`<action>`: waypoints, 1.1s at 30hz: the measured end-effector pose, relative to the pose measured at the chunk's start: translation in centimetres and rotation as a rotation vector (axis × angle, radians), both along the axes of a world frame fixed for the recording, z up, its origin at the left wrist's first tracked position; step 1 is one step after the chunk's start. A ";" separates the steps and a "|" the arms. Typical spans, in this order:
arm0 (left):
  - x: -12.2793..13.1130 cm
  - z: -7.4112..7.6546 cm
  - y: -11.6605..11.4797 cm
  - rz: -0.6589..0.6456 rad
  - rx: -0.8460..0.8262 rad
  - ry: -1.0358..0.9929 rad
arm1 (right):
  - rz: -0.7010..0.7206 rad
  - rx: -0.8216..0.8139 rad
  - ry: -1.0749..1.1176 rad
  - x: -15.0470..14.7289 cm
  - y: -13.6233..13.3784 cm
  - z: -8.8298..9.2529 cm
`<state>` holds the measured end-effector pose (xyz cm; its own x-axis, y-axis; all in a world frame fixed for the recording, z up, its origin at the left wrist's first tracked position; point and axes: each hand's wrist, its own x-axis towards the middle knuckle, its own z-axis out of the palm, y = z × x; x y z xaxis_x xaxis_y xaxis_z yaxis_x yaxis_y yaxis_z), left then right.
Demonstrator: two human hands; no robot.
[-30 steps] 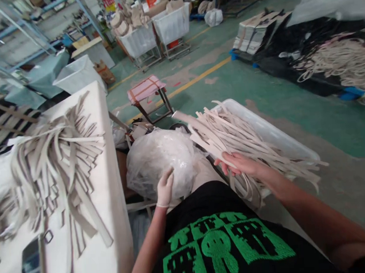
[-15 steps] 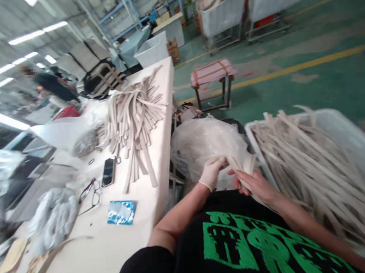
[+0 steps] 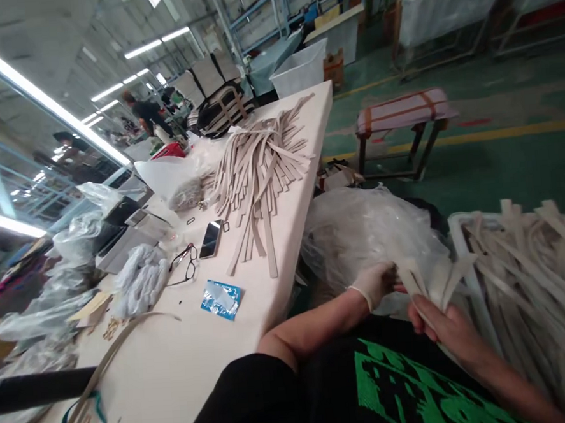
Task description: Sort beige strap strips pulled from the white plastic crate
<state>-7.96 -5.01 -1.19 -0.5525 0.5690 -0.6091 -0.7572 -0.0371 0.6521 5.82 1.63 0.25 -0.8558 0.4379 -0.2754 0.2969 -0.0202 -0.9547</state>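
My right hand (image 3: 443, 326), bare, is closed around a few flat beige fabric straps (image 3: 414, 280), whose free ends fan upward. My left hand (image 3: 376, 287) wears a thin pale glove. Its fingers are pinched together at the end of the leftmost strap; the exact contact is small and partly hidden. Both hands are in front of my body, over a big clear plastic bag (image 3: 360, 226). Right of them stands a white plastic bin (image 3: 461, 245) heaped with similar straps (image 3: 531, 285).
On the pale table (image 3: 210, 363) at left lie a pile of straps (image 3: 260, 162), a phone (image 3: 211, 239), glasses (image 3: 186, 266), a blue packet (image 3: 221, 299) and a white yarn bundle (image 3: 140, 277). A padded pink stool (image 3: 403, 111) stands beyond the bag. Another person (image 3: 149, 114) is far back.
The view has swung left, so everything sits further right in the picture. The strap ends in my right hand have spread apart. My left hand stays by the strap ends.
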 end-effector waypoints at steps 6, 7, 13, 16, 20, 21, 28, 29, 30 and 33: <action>0.3 0.4 -1.0 -0.045 0.055 0.141 | -0.150 -0.214 0.029 -0.5 -0.2 0.8; 0.3 0.4 -1.0 -0.070 0.077 0.174 | -0.167 -0.237 0.033 -0.6 -0.3 0.7; 1.2 0.9 -1.5 -0.223 0.069 0.413 | -0.266 -0.213 0.009 -0.6 -0.6 0.2; 1.3 1.7 -1.4 -0.197 0.054 0.424 | -0.262 -0.159 -0.036 0.0 -0.3 0.6; -0.3 2.0 -0.3 -0.051 0.036 0.387 | -0.184 -0.126 -0.145 1.0 1.0 0.7; -0.9 1.9 0.1 -0.012 0.042 0.368 | -0.164 -0.122 -0.170 1.1 1.4 0.5; -3.2 0.5 1.2 -0.071 0.101 0.477 | -0.158 -0.065 -0.156 0.0 2.4 -0.7; -3.6 0.5 1.2 -0.105 0.081 0.521 | -0.181 -0.058 -0.132 -0.2 2.4 -0.9; -4.1 0.6 1.1 -0.138 0.050 0.569 | -0.204 -0.056 -0.108 -0.2 2.3 -1.1; -6.8 1.0 0.3 -0.219 -0.095 0.720 | -0.284 -0.087 -0.047 -0.3 2.0 -1.4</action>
<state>-14.72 -4.67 -0.23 -0.7125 0.6748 -0.1925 -0.1266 0.1462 0.9811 5.54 3.65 -1.14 -0.6878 0.6312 -0.3586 0.3112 -0.1899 -0.9312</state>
